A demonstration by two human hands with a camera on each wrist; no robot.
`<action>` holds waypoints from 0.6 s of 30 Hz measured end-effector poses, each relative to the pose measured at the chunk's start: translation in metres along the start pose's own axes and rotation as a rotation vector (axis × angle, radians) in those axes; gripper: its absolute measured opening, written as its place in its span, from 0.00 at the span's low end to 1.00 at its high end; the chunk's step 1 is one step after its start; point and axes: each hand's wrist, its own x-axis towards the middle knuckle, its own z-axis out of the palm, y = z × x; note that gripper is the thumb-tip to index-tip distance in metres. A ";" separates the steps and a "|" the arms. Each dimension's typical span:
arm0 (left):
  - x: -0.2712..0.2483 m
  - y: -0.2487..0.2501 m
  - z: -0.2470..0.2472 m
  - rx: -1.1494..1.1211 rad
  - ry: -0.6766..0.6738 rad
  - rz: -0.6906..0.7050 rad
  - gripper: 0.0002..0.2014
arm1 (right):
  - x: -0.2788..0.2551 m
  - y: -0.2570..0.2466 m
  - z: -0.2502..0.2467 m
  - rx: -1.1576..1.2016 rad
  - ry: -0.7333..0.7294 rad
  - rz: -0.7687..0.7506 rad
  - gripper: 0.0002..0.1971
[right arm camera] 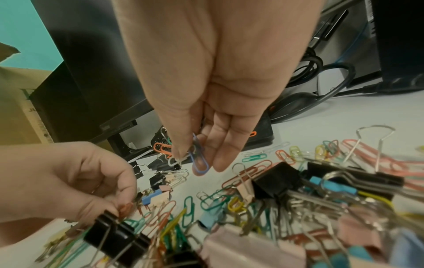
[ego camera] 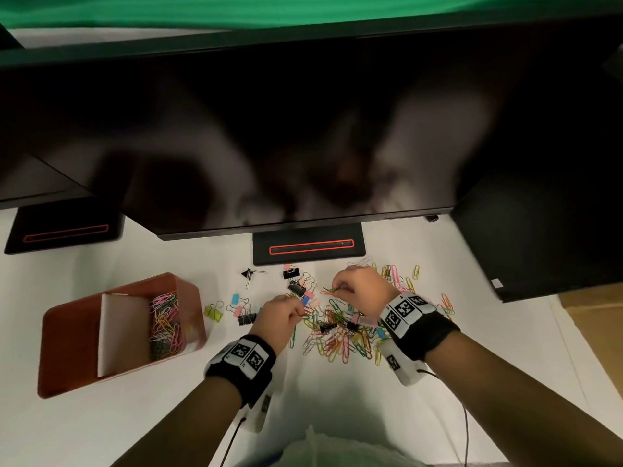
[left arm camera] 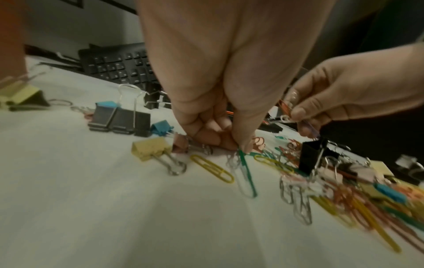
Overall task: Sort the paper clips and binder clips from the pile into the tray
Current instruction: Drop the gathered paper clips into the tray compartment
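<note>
Both hands work over the pile of coloured paper clips and binder clips on the white tabletop. Left hand, fingers curled, pinches a green paper clip whose lower end touches the tabletop. Right hand, just beyond the left one, pinches a small bunch of paper clips between thumb and fingers, a blue one hanging lowest. Well to the left of the left hand sits the orange tray, with a white divider; paper clips lie in its right compartment.
</note>
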 end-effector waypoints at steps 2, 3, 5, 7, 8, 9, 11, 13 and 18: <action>-0.003 0.000 -0.007 -0.040 0.008 -0.002 0.05 | -0.002 0.001 0.000 0.000 0.003 0.006 0.09; -0.004 0.000 -0.010 -0.070 0.017 -0.004 0.05 | -0.003 0.000 0.000 -0.001 0.006 0.004 0.09; -0.007 0.001 -0.021 -0.141 0.044 -0.024 0.05 | -0.005 -0.002 -0.001 -0.002 0.029 -0.010 0.09; -0.013 0.004 -0.037 -0.230 0.081 -0.049 0.08 | -0.005 -0.008 -0.004 0.000 0.052 -0.039 0.09; -0.017 0.005 -0.048 -0.254 0.111 -0.052 0.09 | -0.003 -0.014 -0.006 0.004 0.061 -0.061 0.09; -0.021 0.004 -0.059 -0.268 0.151 -0.044 0.09 | -0.002 -0.022 -0.009 0.014 0.071 -0.085 0.08; -0.032 -0.001 -0.088 -0.298 0.248 -0.050 0.07 | 0.004 -0.045 -0.014 0.027 0.090 -0.146 0.07; -0.047 -0.014 -0.117 -0.357 0.347 -0.098 0.06 | 0.012 -0.077 -0.015 0.041 0.110 -0.208 0.06; -0.091 -0.070 -0.176 -0.368 0.548 -0.210 0.04 | 0.038 -0.178 0.009 0.062 0.067 -0.369 0.06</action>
